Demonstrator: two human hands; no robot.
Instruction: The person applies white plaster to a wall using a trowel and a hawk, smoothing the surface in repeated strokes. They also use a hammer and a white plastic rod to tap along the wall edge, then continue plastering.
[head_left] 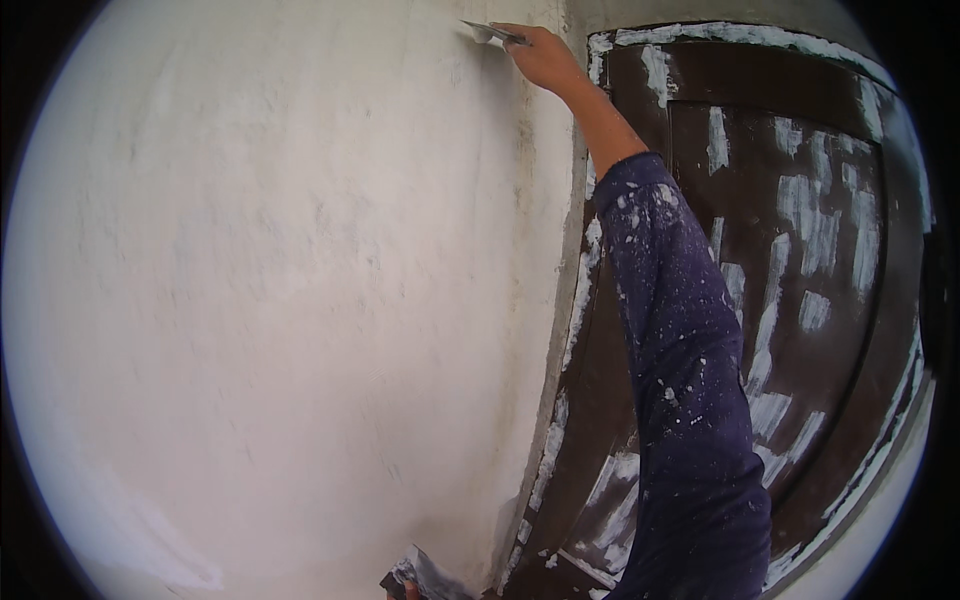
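My right arm, in a dark blue sleeve speckled with white, stretches up toward the top of the wall. My right hand point(545, 58) is closed round a putty knife point(493, 33), its thin blade pointing left at the pale wall point(300, 250). A little white putty shows on the blade. At the bottom edge only the fingertips of my left hand point(411, 591) show, gripping a putty-smeared scraper point(430, 575) with a grey blade. Most of that hand and the scraper's lower part are cut off.
To the right of the wall stands a dark brown panelled door point(740, 75) with white putty strokes across it. A rough white band point(740, 35) runs along its upper edge. Faint grey marks and a brownish vertical stain point(520, 180) show on the wall.
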